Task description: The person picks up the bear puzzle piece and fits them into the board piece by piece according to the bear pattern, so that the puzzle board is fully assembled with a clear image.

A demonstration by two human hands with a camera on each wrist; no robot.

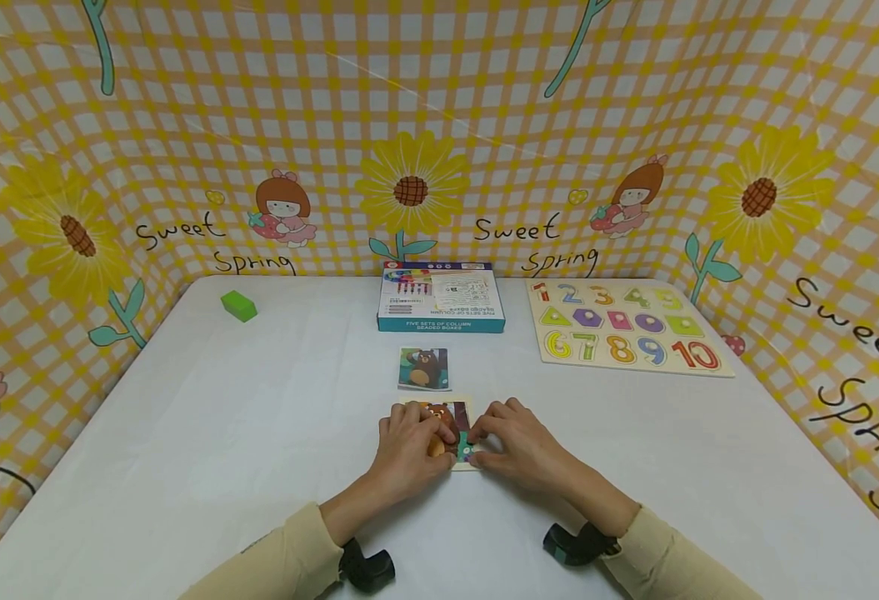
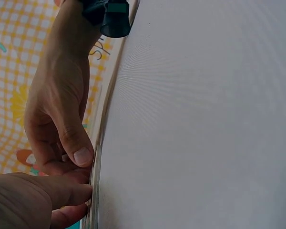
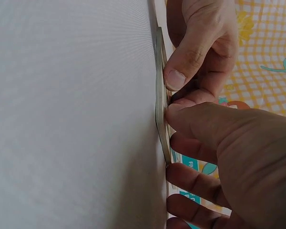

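Note:
A small bear picture puzzle (image 1: 464,450) with a pale wooden border lies flat in front of me. My left hand (image 1: 409,442) covers its left side, with thumb and fingertips resting on the picture. At its right side my right hand (image 1: 521,446) touches the face and edge with bent fingers and thumb. The puzzle's thin board edge (image 3: 160,95) shows low on the table in the right wrist view. Several fingertips are hidden, and I see no separate piece held. Just beyond the puzzle lies a matching bear picture card (image 1: 424,369).
A teal-edged box (image 1: 441,323) stands at the back centre. To its right lies a number and shape board (image 1: 596,340). A green block (image 1: 239,305) sits at the back left. Checked cloth (image 1: 484,125) walls the table's back and sides.

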